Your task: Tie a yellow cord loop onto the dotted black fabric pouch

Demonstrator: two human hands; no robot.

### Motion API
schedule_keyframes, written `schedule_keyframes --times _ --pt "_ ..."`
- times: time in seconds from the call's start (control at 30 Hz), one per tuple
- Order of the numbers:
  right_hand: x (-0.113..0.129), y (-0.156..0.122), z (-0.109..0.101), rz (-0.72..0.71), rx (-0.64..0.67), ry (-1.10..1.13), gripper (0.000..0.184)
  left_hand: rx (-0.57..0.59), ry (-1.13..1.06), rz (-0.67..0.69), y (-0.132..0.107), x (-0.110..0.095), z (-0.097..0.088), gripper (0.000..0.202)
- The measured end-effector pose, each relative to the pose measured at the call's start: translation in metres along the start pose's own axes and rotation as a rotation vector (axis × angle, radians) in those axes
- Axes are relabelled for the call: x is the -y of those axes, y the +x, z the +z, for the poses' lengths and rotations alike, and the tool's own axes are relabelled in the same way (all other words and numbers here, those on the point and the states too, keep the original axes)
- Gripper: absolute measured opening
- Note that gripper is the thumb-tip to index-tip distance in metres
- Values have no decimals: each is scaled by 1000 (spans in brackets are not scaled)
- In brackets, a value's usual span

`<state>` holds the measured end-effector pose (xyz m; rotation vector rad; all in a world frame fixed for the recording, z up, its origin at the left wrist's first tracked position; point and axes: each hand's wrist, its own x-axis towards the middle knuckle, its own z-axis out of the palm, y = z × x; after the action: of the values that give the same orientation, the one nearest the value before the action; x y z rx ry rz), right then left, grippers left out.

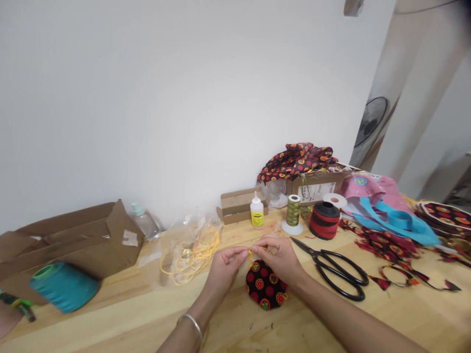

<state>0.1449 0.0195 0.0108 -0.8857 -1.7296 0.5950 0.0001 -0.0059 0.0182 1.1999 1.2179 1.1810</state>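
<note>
A small round pouch (265, 288) of black fabric with red and orange dots lies on the wooden table (147, 304). A yellow cord (250, 256) rises from its top edge. My left hand (225, 267) pinches one end of this cord. Just right of it, my right hand (280, 259) pinches the cord too and rests on the pouch's upper rim. A silver bangle (192, 323) circles my left wrist.
Black scissors (336, 271) lie right of my hands. Behind stand a glue bottle (256, 211), a green-gold thread spool (293, 214) and a red-black ribbon roll (324, 220). Yellow cord in a plastic bag (191, 252), a teal spool (65, 287) and cardboard (69, 242) lie left; fabric scraps (390, 245) right.
</note>
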Motion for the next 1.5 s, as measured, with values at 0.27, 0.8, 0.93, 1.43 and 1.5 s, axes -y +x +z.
schedule_keyframes --times 0.27,0.8,0.93,1.43,1.5 --pt "3 -1 -1 -70 -15 24 14 96 77 52 3 4 -1 28" --pt "-1 1 2 149 32 204 13 38 40 -2 3 6 -3 25" --pt "-1 1 2 183 31 221 13 22 36 32 3 8 -3 23" --pt "0 1 3 149 73 181 13 -7 44 88 4 7 -3 16" --pt "1 0 2 91 79 135 13 9 56 73 4 7 -3 15"
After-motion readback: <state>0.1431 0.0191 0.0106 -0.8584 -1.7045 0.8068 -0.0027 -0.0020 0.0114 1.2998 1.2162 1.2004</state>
